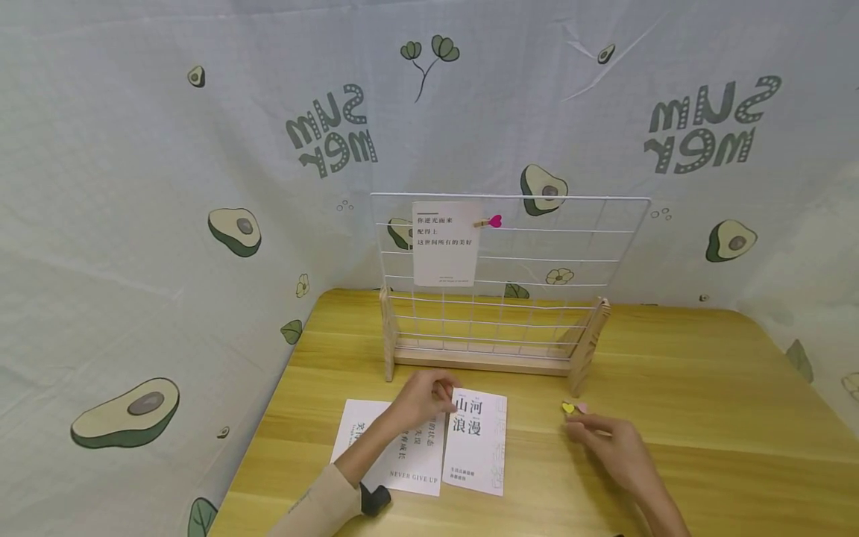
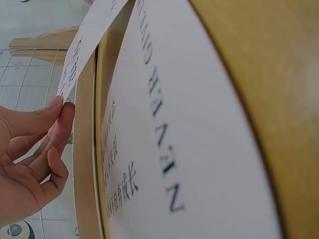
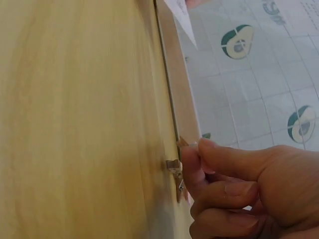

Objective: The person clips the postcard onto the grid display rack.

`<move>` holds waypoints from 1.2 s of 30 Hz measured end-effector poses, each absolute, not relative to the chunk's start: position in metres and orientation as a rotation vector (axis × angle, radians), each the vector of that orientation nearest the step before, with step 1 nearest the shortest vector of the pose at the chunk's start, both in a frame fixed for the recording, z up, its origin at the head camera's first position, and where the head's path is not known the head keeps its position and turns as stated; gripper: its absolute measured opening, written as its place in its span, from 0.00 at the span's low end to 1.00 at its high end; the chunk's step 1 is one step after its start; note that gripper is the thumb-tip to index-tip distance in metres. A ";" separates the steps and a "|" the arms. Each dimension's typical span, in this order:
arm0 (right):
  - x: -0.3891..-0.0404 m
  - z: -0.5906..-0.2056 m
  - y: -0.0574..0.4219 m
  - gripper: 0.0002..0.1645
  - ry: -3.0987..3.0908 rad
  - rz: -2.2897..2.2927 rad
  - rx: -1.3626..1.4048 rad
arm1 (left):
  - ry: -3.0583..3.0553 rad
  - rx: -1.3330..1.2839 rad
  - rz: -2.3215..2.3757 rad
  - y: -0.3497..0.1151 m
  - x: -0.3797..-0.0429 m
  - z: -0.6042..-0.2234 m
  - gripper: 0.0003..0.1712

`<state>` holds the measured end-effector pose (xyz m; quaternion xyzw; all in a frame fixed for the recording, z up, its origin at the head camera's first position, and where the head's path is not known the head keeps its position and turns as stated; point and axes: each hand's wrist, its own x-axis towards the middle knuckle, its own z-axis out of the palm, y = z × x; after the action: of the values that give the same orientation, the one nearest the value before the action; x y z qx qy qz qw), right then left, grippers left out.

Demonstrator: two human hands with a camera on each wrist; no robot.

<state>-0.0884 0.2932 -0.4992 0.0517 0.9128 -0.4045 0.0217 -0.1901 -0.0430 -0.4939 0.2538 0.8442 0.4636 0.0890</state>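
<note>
The left hand [image 1: 421, 397] pinches the top edge of a white card [image 1: 478, 441] between thumb and fingertips [image 2: 64, 110] — the corner is lifted off the table [image 1: 705, 388], as the left wrist view shows. That card lies just in front of the wire rack [image 1: 499, 298], overlapping a second card [image 1: 392, 451] to its left.

The right hand [image 1: 614, 444] has its fingers curled, pinching a small wooden clip [image 3: 175, 167] at the table surface; how firmly is hard to tell. In the head view a yellow heart clip [image 1: 568, 407] and a pink one [image 1: 582, 407] sit just beyond its fingertips.

On the rack hangs another card [image 1: 446, 243] — a pink heart clip [image 1: 490, 221] holds it.
</note>
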 end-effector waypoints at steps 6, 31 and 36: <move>-0.086 -0.496 0.290 0.22 2.803 -1.259 0.106 | 2.579 0.699 1.384 -0.041 -0.190 -0.491 0.15; -0.089 -0.486 0.287 0.22 2.739 -1.366 0.222 | 2.397 0.781 1.737 -0.028 -0.198 -0.461 0.10; -0.097 -0.475 0.286 0.22 2.796 -1.377 0.115 | 2.396 0.825 1.776 -0.022 -0.204 -0.439 0.10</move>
<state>-0.0967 0.2861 -0.4754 0.0368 0.8964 -0.4415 0.0115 -0.2045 -0.0216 -0.4390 0.2666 0.7740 0.5738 0.0236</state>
